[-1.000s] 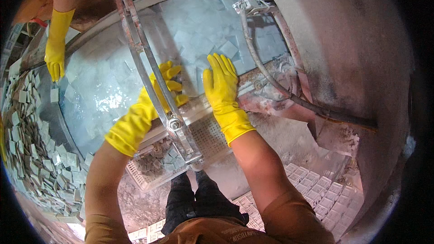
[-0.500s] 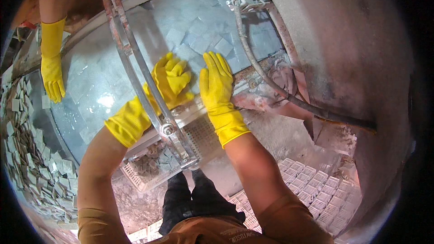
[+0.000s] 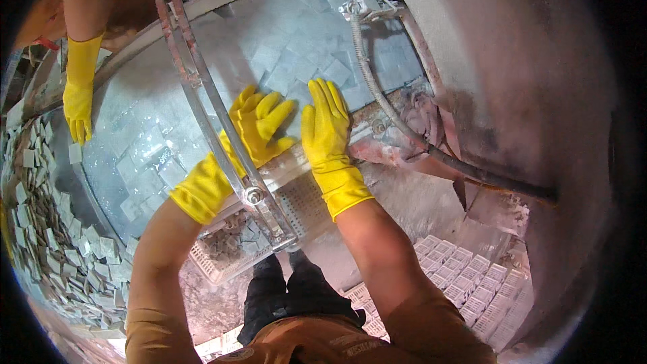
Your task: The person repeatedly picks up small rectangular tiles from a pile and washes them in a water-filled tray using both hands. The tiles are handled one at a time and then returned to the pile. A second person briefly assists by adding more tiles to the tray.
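Observation:
Both my hands wear yellow rubber gloves and rest over the near edge of a wet, grey-blue conveyor belt (image 3: 141, 121). My left hand (image 3: 261, 127) reaches past a metal bar, its fingers spread and nothing seen in its grasp. Close to its right, my right hand (image 3: 326, 125) lies flat with the fingers stretched out together along the belt's edge. Just beyond the fingertips are thin square grey tiles (image 3: 296, 64), some overlapping. Whether any tile lies under my palms is hidden.
A rusty slotted metal bar (image 3: 202, 87) crosses above the belt. A ribbed hose (image 3: 367, 61) curves down at right. At far left, a co-worker's gloved hand (image 3: 79, 111) hangs above a large tile heap (image 3: 67, 249). A crate of fragments (image 3: 219, 256) and several white crates (image 3: 472, 283) are below.
My left hand has opened its fingers wider and shifted slightly right. My right hand stays almost in place. More tiles show on the belt's left part. The co-worker's hand has risen slightly.

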### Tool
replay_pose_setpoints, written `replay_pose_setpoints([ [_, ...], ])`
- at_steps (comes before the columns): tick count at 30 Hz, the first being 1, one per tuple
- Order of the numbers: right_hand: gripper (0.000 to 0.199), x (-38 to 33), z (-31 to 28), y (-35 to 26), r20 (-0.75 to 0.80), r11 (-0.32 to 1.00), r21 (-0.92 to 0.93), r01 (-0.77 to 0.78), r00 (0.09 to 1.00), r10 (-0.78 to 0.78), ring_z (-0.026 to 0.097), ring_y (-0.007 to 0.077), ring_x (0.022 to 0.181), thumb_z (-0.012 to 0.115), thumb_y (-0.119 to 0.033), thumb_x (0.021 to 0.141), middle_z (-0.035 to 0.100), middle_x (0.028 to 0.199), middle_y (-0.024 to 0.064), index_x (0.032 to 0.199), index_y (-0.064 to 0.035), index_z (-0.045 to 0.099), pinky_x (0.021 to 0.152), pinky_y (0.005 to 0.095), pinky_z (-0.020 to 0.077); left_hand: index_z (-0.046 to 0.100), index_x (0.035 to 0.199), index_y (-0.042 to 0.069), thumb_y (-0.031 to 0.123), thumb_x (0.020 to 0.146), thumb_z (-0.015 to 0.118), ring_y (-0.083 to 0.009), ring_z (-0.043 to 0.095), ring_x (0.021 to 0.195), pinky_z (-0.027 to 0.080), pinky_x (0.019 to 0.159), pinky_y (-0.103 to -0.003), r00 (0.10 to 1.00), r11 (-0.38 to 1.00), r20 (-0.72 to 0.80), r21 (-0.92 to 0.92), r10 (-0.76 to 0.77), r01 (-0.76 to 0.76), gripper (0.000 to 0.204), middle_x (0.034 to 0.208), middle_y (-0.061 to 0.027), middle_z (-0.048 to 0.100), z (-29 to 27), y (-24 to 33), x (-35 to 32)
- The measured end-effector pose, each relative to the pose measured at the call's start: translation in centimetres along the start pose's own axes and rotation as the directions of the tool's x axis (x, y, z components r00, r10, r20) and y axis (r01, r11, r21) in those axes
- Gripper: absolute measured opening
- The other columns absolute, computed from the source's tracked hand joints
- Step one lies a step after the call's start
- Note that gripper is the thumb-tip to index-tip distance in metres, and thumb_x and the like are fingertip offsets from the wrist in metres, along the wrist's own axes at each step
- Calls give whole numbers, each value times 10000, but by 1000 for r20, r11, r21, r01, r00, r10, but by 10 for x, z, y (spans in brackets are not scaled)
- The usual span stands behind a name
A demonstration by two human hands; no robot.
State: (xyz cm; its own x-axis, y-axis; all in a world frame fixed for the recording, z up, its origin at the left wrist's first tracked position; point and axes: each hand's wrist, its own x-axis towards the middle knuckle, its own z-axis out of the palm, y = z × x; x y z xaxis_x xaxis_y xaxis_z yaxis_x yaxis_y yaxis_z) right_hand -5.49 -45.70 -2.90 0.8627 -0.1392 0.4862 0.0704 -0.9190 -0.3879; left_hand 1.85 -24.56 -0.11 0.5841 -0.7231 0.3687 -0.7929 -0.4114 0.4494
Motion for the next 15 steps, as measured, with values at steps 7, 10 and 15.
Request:
replay_pose_setpoints([
  [7,463,2,-3,-3,-15,999,-31,32,999,-33,631,451,1318,654,-279,1005,712,1382,222,1380,-11,698,1185,542,461,530,1593,104,439,830,819,-472,437,1504,301,1266,-644,970,949,173,293,-173,117,882,1599,-219,503,-66,-22,-96],
  [10,471,-1,1,-3,-8,998,-46,37,999,-38,629,452,1320,654,-289,1008,711,1383,223,1386,-10,694,1188,545,458,467,1648,108,456,867,781,-464,365,1568,191,1316,-660,942,913,206,370,-264,175,910,1681,-252,406,-50,-16,-117],
  [15,494,4,4,-4,22,997,-50,59,998,-58,629,447,1320,645,-295,1013,703,1399,228,1417,-12,669,1201,549,443,428,1682,127,465,961,675,-407,342,1611,195,1322,-631,950,897,164,404,-267,182,833,1726,-179,401,-18,-8,-93],
])
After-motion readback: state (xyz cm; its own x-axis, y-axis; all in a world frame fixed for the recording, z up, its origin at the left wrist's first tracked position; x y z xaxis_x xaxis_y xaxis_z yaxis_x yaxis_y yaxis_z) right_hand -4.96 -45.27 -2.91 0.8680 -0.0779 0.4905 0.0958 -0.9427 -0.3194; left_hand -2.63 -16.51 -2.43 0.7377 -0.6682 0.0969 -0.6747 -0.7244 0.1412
